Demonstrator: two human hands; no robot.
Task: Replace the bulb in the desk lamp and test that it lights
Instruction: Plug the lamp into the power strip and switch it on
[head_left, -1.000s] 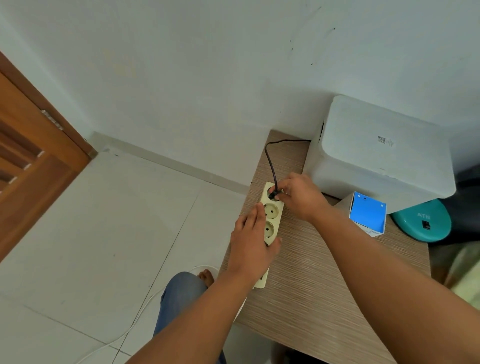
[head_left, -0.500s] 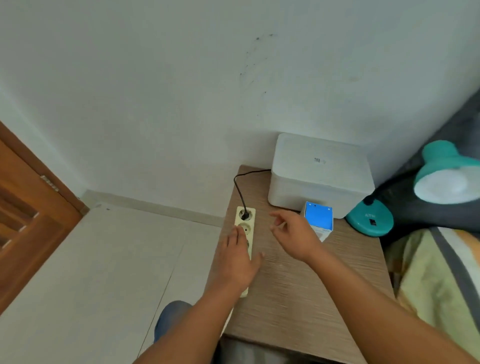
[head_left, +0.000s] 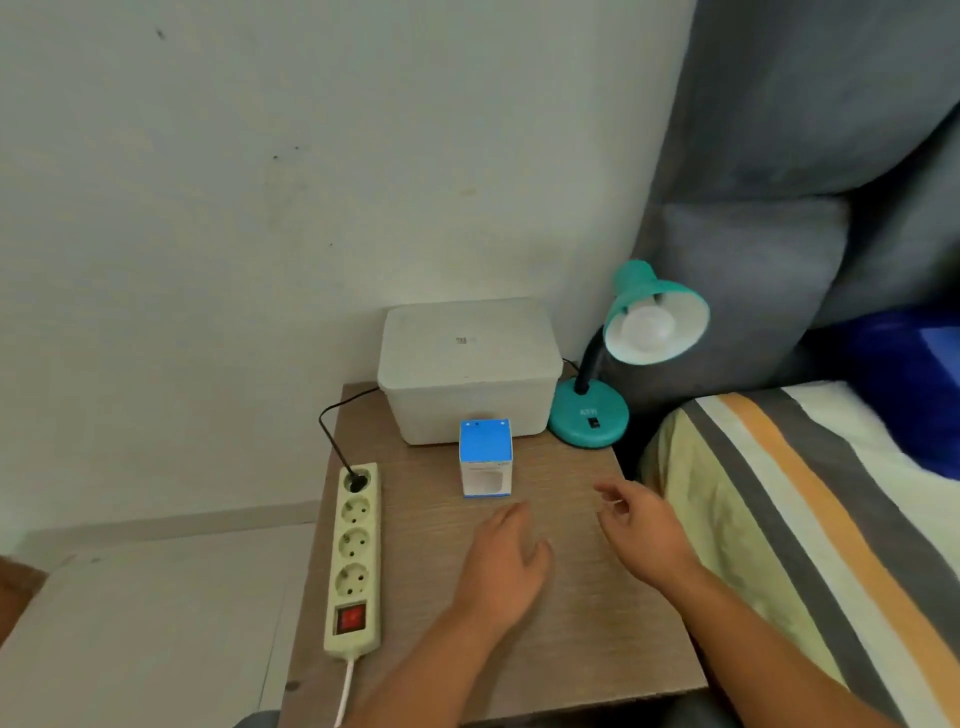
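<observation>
both hands, left hand (head_left: 501, 566) and right hand (head_left: 644, 530), hover with loose fingers, grasping nothing, just in front of the bulb box (head_left: 485, 457). the lamp (head_left: 623, 353) stands behind it to the right, the power strip (head_left: 355, 561) to its left.

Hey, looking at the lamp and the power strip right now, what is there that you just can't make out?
All in the head view:
- Switch on the lamp base: too small to read its position.
- Black cord: its run is hidden behind the white box.
- Print on the bulb carton: blurred.
- White cable of the power strip: cut off by the bottom edge.
</observation>
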